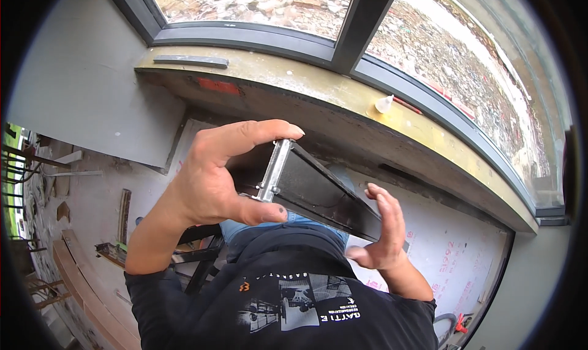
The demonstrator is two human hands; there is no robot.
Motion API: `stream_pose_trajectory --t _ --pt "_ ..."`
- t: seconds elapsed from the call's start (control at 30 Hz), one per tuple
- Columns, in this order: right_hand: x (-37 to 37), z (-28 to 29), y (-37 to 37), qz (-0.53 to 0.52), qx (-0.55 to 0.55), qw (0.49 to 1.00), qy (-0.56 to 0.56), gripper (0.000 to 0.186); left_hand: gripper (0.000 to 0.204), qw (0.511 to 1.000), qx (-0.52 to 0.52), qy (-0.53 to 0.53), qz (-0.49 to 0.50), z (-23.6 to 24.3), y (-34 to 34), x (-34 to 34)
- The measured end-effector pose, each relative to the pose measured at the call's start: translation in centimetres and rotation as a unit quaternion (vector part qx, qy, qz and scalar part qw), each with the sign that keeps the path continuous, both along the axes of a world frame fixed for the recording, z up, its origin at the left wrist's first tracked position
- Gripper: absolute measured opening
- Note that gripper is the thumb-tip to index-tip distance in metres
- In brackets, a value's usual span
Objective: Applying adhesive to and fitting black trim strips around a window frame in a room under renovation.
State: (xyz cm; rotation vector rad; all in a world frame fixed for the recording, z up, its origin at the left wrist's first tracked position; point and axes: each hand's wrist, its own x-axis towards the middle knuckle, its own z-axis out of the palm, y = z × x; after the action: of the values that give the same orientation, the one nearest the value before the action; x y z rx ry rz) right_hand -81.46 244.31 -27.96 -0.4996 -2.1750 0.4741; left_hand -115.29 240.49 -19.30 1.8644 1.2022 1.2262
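A long black metal profile (pixel 321 190) is held up in front of my body, slanting down to the right. At its left end sits a bright silvery end piece (pixel 274 171) with small projecting bits. My left hand (pixel 214 172) grips that end, the forefinger over the upper edge and the thumb under the lower one. Around the other end curves my right hand (pixel 387 230), fingers on the outer side and thumb below. How firmly the right palm presses on the profile is hidden.
Beyond my hands runs a yellowish window sill (pixel 275 68) under dark-framed windows. On it lie a grey bar (pixel 191 61), a small white bottle (pixel 384 104) and a thin red stick (pixel 407 105). Brown boards (pixel 92 289) lie at lower left; a red-handled object (pixel 462 323) is at lower right.
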Motion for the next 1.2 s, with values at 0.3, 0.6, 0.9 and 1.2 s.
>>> stream_pose_trajectory --t 0.3,0.6,0.9,1.2 --pt "0.4 -5.7 17.6 -0.276 -0.102 0.952 -0.082 0.073 0.086 0.997 0.072 0.032 -0.004 0.6 -0.7 0.7" --pt "-2.1 -9.8 24.2 -0.323 -0.141 0.930 -0.101 0.045 0.073 0.988 0.152 -0.010 -0.010 1.1 -1.5 2.1" --pt "-4.3 0.3 16.2 -0.075 -0.287 0.951 0.083 0.038 0.074 0.984 0.175 -0.031 -0.028 1.4 -1.4 2.5" --pt "-3.9 15.8 5.1 0.129 -0.190 0.972 0.049 0.047 0.075 0.985 0.171 0.006 -0.023 2.3 -1.1 2.6"
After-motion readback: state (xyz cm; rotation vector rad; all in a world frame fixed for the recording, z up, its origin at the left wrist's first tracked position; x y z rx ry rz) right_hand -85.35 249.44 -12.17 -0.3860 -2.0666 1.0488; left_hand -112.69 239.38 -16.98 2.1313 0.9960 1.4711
